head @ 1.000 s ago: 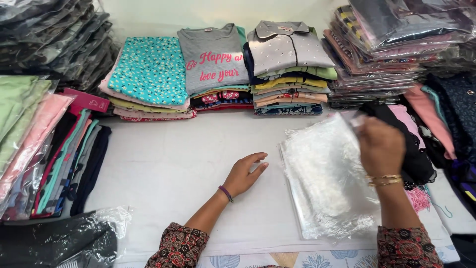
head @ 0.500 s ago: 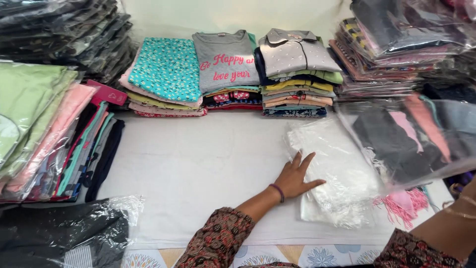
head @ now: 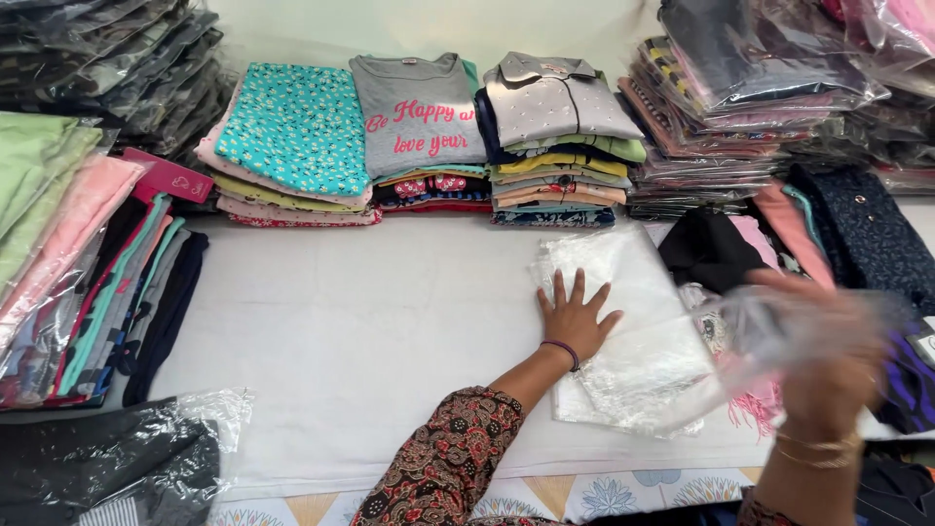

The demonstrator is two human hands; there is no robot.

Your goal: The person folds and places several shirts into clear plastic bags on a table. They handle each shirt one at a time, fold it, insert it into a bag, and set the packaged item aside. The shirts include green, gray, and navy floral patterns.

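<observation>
My left hand (head: 573, 318) lies flat, fingers spread, on the left edge of a stack of clear plastic bags (head: 633, 331) resting on the white table sheet (head: 360, 331). My right hand (head: 828, 375), blurred with motion, is raised at the right and grips one clear plastic bag (head: 779, 326) that hangs off the stack's right side. A purple band circles my left wrist and gold bangles my right. Both sleeves are dark with a floral print.
Folded garment piles line the back: teal floral (head: 292, 131), grey printed shirt (head: 419, 117), grey collared shirt (head: 560, 102). Bagged clothes are stacked at back right (head: 740, 97) and back left (head: 107, 58). Folded clothes lie on the left (head: 88, 263), a dark bagged item at front left (head: 107, 463).
My left hand moved right and settled onto the bag stack. My right hand, which lifted a clear bag high to the right, has come down lower with it.
</observation>
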